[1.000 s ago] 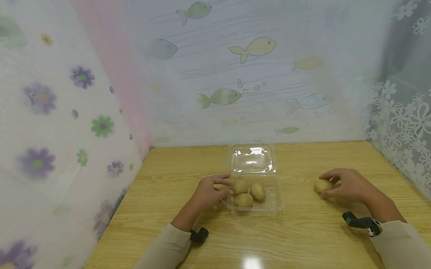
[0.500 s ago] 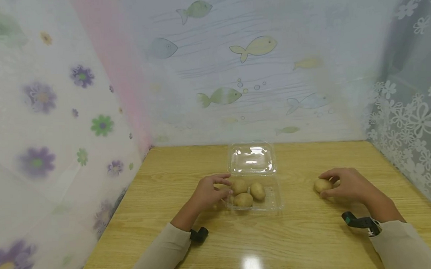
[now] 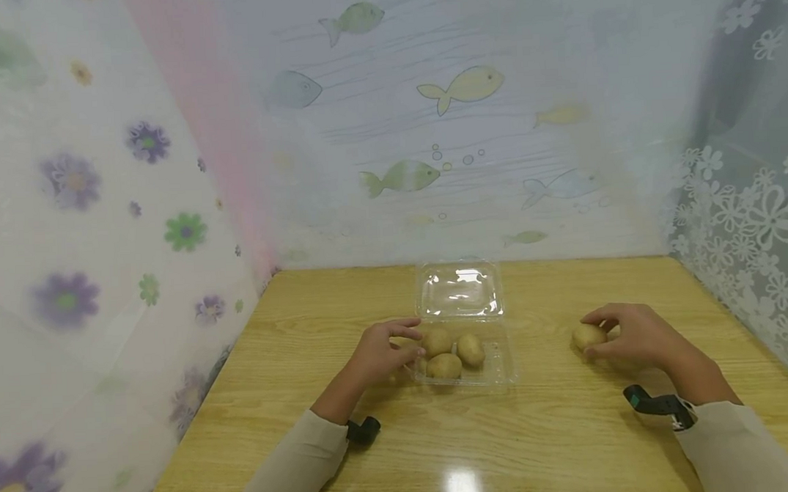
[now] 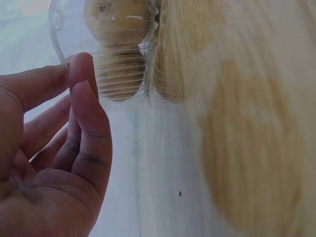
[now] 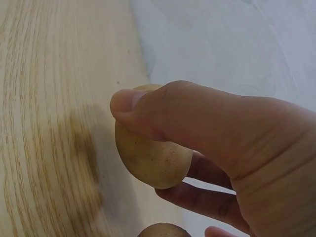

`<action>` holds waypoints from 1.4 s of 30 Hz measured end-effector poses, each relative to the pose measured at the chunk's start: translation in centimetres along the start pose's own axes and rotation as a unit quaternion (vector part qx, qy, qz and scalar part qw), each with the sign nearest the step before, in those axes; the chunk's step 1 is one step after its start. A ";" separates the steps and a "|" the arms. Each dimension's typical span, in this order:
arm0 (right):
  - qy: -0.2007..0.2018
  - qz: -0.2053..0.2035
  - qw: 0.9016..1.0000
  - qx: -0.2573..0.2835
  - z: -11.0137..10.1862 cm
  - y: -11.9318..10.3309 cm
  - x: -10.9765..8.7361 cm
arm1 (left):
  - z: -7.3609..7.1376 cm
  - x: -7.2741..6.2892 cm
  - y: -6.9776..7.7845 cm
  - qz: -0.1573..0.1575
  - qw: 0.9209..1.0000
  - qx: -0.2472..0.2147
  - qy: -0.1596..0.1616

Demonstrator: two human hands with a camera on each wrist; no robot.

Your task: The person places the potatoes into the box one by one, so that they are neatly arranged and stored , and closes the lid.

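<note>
A clear plastic clamshell container (image 3: 498,370) stands open on the table, its lid (image 3: 460,291) tipped back. Three potatoes (image 3: 444,366) lie in its base. My left hand (image 3: 379,353) pinches the container's left side between thumb and fingers; in the left wrist view the fingertips (image 4: 81,69) meet the clear rim beside the potatoes. Over to the right, my right hand (image 3: 642,338) grips a single potato (image 3: 588,337), thumb on the near side and fingers on the far side. A second potato (image 5: 164,230) shows at the bottom of the right wrist view, below the held one.
The wooden table (image 3: 508,439) runs back to a hanging cloth printed with fish (image 3: 464,191). Flowered sheets flank it at left (image 3: 105,288) and right (image 3: 763,237). Black wrist cameras (image 3: 365,431) sit by both cuffs.
My right hand and its potato have shifted very slightly to the left. My left hand and the container stay where they were.
</note>
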State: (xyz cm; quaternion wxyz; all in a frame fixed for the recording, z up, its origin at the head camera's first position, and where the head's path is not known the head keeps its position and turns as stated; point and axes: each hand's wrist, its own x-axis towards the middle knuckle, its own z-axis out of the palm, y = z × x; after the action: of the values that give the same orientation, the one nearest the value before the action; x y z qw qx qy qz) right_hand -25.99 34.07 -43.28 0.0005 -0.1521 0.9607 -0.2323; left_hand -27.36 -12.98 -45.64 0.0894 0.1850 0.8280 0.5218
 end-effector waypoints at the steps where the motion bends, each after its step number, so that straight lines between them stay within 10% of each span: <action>1: 0.001 -0.002 1.000 -0.002 0.0 0.0 0.0 | 0.0 0.0 0.0 0.002 1.000 -0.001 0.000; 42: 0.021 -0.046 0.999 -0.016 -1.1 -3.8 1.1 | 0.0 0.1 -0.1 -0.003 1.000 0.000 -0.001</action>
State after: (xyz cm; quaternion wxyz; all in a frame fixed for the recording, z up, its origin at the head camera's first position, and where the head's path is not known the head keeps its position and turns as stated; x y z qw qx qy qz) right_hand -26.05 31.01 -40.57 -0.0330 -0.1908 0.9562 -0.2197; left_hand -27.46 -13.05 -45.74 0.0915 0.1829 0.8282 0.5218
